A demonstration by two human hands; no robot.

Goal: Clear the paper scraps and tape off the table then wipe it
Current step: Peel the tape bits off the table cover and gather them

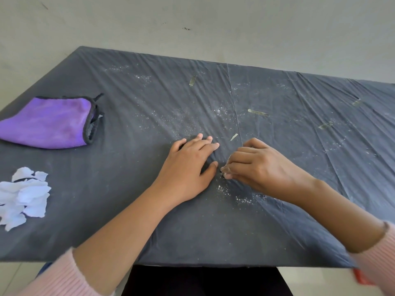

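Note:
A table under a dark grey cloth (128, 221) fills the view. My left hand (190, 167) lies flat on the cloth, fingers spread, holding it down. My right hand (256, 165) is right beside it, fingertips pinched on a small piece of tape (224, 173) stuck to the cloth. Several more tape strips stick to the cloth: one far centre (192, 80), one right of centre (257, 112), a small one above my hands (234, 136), and others at the right (325, 125) (357, 102). A pile of white paper scraps (23, 197) lies at the left edge.
A folded purple wiping cloth (49, 122) with black trim lies at the far left of the table. White crumbs (226, 189) are scattered over the middle of the cloth. A pale wall stands behind the table. The table's near edge is close to my body.

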